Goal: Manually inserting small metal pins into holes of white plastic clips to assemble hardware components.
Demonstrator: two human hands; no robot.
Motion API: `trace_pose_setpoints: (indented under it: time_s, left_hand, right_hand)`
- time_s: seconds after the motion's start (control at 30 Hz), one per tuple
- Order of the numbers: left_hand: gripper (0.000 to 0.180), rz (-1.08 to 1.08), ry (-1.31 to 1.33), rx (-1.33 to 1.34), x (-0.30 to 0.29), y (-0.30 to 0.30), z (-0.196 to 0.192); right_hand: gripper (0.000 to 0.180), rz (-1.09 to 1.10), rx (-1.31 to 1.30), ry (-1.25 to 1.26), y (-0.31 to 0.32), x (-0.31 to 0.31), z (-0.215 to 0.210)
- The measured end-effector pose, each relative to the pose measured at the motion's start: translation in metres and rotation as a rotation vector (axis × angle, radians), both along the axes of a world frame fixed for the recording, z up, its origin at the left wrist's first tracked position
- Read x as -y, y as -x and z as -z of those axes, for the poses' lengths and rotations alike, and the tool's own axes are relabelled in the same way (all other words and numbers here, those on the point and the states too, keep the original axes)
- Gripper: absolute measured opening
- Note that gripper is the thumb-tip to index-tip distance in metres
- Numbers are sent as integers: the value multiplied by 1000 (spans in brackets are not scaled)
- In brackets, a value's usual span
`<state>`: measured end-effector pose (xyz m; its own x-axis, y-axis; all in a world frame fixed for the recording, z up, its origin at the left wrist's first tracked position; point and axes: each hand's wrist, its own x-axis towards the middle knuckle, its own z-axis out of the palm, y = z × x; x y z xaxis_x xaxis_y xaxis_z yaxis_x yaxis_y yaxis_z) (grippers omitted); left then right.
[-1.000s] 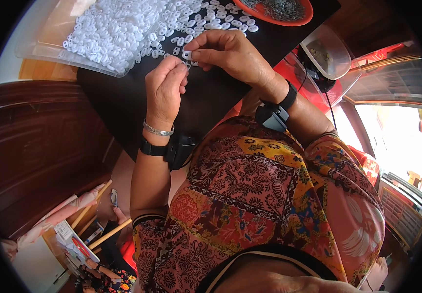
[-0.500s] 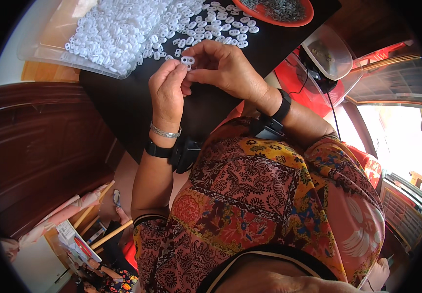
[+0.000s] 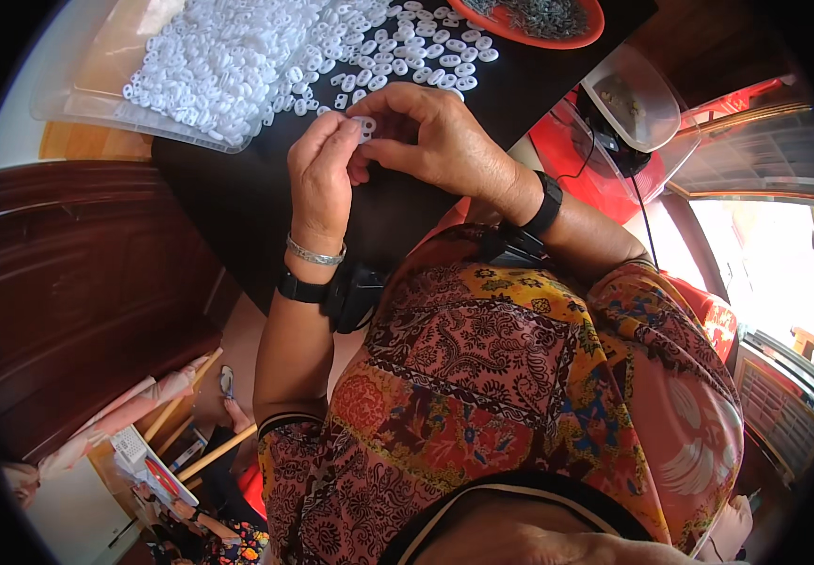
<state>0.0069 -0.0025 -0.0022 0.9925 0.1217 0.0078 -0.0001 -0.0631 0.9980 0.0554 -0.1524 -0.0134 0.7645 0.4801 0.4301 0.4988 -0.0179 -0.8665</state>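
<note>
In the head view we have both hands raised just above the black worktop [image 3: 237,207], fingertips meeting. Our left hand [image 3: 320,174] is pinched shut on a small white plastic ring [image 3: 365,125], and our right hand [image 3: 435,141] curls in against it, thumb and forefinger closed on the same piece from the other side. What the right fingers may hold besides it is hidden from us.

The heap of white plastic rings [image 3: 237,66] lies just beyond our hands, partly on a clear plastic sheet [image 3: 96,104]; the orange dish [image 3: 529,19] of small dark parts sits further back on the right.

We judge the grip a slight one: the ring is tiny and smooth, held only by fingertips, so any twist could flick it out. It might drop into the heap and be lost among its likes, or fall past the worktop's near edge to the cluttered floor below.
</note>
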Motion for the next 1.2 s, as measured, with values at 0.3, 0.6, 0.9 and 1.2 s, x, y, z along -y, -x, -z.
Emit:
trace_pose_setpoints:
  time_s: [0.3,0.6,0.9,1.2]
  left_hand:
    - [21,0,66,-1,0,0,0]
    - [25,107,-133,249,-1,7,-10]
    - [26,10,-510,696,5,10,-5]
    - [22,32,-597,836,10,11,-15]
  right_hand:
    - [31,106,268,84,-5,1,-1]
    - [31,-97,-73,-105,-1,16,-13]
    - [35,-200,-78,-182,9,22,-26]
    - [33,-154,66,-205,9,22,-31]
